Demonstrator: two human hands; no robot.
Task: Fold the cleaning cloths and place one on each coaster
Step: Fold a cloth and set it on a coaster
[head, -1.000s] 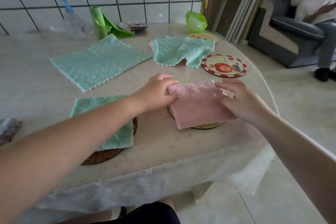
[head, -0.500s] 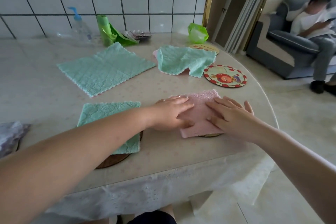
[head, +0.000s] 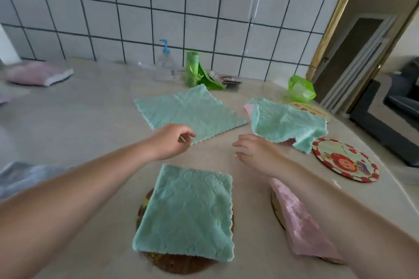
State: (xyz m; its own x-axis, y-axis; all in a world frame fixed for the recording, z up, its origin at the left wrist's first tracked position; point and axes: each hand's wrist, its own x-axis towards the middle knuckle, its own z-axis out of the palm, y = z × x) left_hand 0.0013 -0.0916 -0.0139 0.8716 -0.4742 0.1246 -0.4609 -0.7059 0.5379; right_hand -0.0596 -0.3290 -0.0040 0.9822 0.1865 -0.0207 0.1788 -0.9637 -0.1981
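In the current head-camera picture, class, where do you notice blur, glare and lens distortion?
Head view: the wide lens bows the tiled wall and the table edge; both forearms look stretched near the bottom corners. The pink bundle at far left and the doorway are smeared soft, while the folded green cloth is fairly sharp. A pale sheen lies on the tiles at upper right. Light is soft, shadows faint.

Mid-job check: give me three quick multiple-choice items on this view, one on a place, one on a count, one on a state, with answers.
1. Where does the folded pink cloth lie?
A. on a coaster, under the right forearm
B. by the wall
C. on the floor

2. How many green cloths show?
A. one
B. three
C. five

3. What is the left hand doing?
A. resting flat
B. holding the bottle
C. pinching the flat green cloth

Answers: A, a coaster rim shows beside it; B, one folded, one flat, one crumpled; C, fingers close on its near edge.
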